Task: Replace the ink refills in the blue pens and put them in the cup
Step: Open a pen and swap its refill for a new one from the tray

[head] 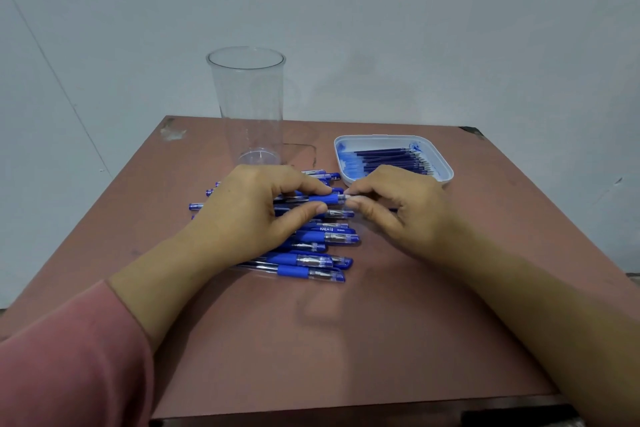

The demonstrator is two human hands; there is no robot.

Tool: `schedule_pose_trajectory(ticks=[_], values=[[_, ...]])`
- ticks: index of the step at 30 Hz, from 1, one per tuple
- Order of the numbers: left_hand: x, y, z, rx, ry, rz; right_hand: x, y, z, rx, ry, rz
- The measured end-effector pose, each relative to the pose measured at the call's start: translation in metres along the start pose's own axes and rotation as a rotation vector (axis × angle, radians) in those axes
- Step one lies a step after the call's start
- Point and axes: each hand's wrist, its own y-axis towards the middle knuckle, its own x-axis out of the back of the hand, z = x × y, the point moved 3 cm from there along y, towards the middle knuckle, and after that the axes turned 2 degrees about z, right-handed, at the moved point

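One reddish-brown table [346, 340], pale bare wall [415, 10], pens [311, 253] piled mid-table

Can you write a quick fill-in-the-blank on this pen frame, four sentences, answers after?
1. The clear cup holds ____ pens.
2. The spare refills lie in a white ____.
3. The left hand and right hand both grip one ____ above the pile of pens.
4. The tray sits to the ____ of the cup.

Answers: no; tray; pen; right
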Motion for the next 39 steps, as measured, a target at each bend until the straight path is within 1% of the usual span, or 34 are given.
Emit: schedule_pose_trajectory(ticks=[3, 7, 9, 12, 17, 21, 23, 26, 31, 33, 35, 37, 39], values=[[-0.001, 0.001, 0.000, -0.023, 0.015, -0.001, 0.001, -0.002, 0.000, -0.037, 0.032, -0.036], [-0.001, 0.000, 0.001, -0.058, 0.061, -0.007, 0.001, 0.000, 0.003, 0.002, -0.038, -0.038], [0.000, 0.000, 0.000, -0.082, 0.107, -0.023, 0.001, 0.000, 0.003, -0.010, -0.049, -0.037], [0.002, 0.001, -0.001, -0.110, 0.144, -0.052, 0.003, -0.001, 0.003, -0.047, -0.003, -0.063], [0.000, -0.001, 0.001, -0.111, 0.156, -0.070, 0.004, -0.001, 0.005, -0.022, -0.008, -0.054], [-0.001, 0.000, 0.001, -0.108, 0.126, -0.063, 0.002, -0.001, 0.003, -0.067, 0.007, -0.011], [-0.001, 0.000, 0.001, -0.103, 0.108, -0.061, 0.004, -0.002, 0.004, -0.067, 0.038, -0.033], [-0.002, 0.000, 0.000, -0.102, 0.082, -0.073, 0.005, -0.001, 0.005, -0.001, 0.011, -0.049], [-0.002, 0.000, 0.000, -0.103, 0.092, -0.089, 0.004, 0.000, 0.005, -0.026, 0.034, -0.033], [-0.002, 0.001, 0.001, -0.093, 0.101, -0.086, 0.006, 0.000, 0.003, -0.049, 0.059, -0.027], [0.000, 0.001, 0.005, -0.049, 0.104, -0.086, 0.012, -0.002, -0.004, -0.131, 0.078, -0.011], [0.004, 0.000, 0.011, 0.017, 0.097, -0.094, 0.021, -0.008, -0.014, -0.195, 0.041, 0.015], [0.007, -0.001, 0.014, 0.048, 0.098, -0.085, 0.027, -0.015, -0.023, -0.199, -0.030, 0.086]])
